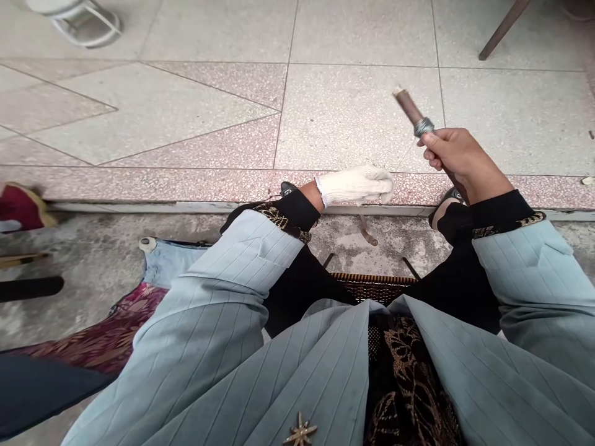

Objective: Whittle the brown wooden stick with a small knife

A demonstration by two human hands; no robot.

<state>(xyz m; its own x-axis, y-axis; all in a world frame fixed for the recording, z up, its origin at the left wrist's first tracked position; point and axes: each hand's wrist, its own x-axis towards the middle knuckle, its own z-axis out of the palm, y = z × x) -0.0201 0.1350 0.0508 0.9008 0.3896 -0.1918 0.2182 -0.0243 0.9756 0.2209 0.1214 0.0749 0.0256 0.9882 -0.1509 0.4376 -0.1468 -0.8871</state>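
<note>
Apparently a home's porch or yard edge, patterned terrazzo floor [186, 118] beyond the left hand [356, 184], pale floor lip [116, 207] and rough concrete ground [83, 260] on that hand's near side, woven seat [372, 287] nearer the body, white stool [95, 43] far beyond, leftward.

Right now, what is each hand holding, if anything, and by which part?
The right hand grips the brown stick just below its wire coil. The gloved left hand is curled; whether it holds anything cannot be told.
</note>
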